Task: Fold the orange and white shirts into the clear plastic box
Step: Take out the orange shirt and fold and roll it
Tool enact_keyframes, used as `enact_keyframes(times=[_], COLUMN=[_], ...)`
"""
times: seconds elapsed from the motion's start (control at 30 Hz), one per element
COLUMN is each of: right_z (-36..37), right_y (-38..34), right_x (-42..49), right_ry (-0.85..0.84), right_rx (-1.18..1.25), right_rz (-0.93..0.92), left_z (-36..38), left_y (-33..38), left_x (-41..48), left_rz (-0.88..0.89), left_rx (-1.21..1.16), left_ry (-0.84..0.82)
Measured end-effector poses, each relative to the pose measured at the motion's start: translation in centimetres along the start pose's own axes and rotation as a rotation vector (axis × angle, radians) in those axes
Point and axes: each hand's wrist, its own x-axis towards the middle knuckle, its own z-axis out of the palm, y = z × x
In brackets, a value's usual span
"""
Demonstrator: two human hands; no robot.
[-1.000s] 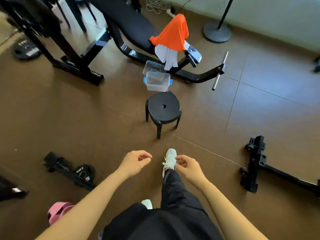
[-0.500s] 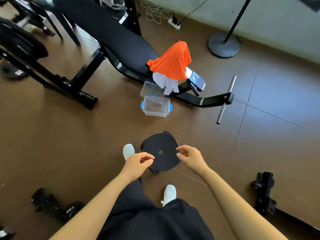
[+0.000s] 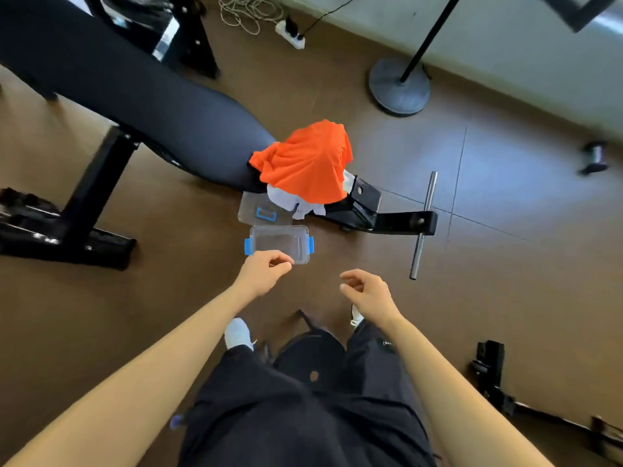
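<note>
An orange shirt (image 3: 306,160) is draped over the low end of a black weight bench (image 3: 135,96). A white shirt (image 3: 290,202) hangs out from under it. On the floor just in front stands the clear plastic box (image 3: 279,242) with blue clips, its top uncovered. Its clear lid (image 3: 261,210) lies behind it against the bench. My left hand (image 3: 264,271) hovers at the box's near edge, fingers loosely curled, holding nothing. My right hand (image 3: 367,291) is to the right of the box, fingers apart and empty.
A black round stool (image 3: 310,362) stands between my legs. The bench's steel crossbar (image 3: 423,224) sticks out to the right of the box. A round stand base (image 3: 399,84) and a power strip (image 3: 291,35) with cables lie near the wall. Black gym frames sit at left and lower right.
I have stepped forward over the stool toward the bench. The box and shirts are now much closer, and both hands have moved up to the box.
</note>
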Motion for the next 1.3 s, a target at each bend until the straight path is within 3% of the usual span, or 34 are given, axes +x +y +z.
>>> enact_keyframes(times=[0.2, 0.4, 0.6, 0.67, 0.73, 0.8, 0.93, 1.1, 1.2, 1.3], right_z=[-6.8, -13.4, -13.7, -12.6, -11.5, -10.7, -10.7, -11.0, -10.2, -8.7], right_y=[-4.3, -6.9, -7.5, -7.3, -7.2, -6.9, -7.2, -11.1, -13.4, -14.5], right_x=[16.4, 36.2, 49.4, 50.8, 51.3, 51.1, 49.2, 44.5, 40.0, 35.4], right_ry=[0.128, 0.128, -0.038, -0.156, -0.151, -0.002, 0.249, 0.419, 0.301, 0.055], right_rx=[0.118, 0.177, 0.201, 0.276, 0.359, 0.344, 0.261, 0.253, 0.228, 0.312], right_rz=[-0.063, -0.091, -0.023, 0.029, 0.052, 0.019, -0.040, -0.276, -0.464, -0.455], left_z=[-2.5, -3.6, -4.3, -3.9, -3.5, -3.3, -3.5, -6.0, -7.9, -9.3], left_y=[7.7, 13.0, 13.0, 12.1, 11.2, 10.0, 9.7, 10.2, 10.0, 8.9], left_x=[15.2, 30.3, 43.2, 45.6, 46.9, 47.3, 46.7, 43.1, 38.9, 33.9], left_rz=[0.011, -0.018, -0.126, -0.153, -0.115, -0.077, -0.034, 0.079, 0.058, -0.061], left_rx=[-0.102, -0.228, -0.212, -0.140, -0.092, -0.054, -0.021, -0.138, -0.202, -0.350], left_ry=[0.081, 0.232, 0.220, 0.166, 0.210, 0.291, 0.280, 0.394, 0.401, 0.385])
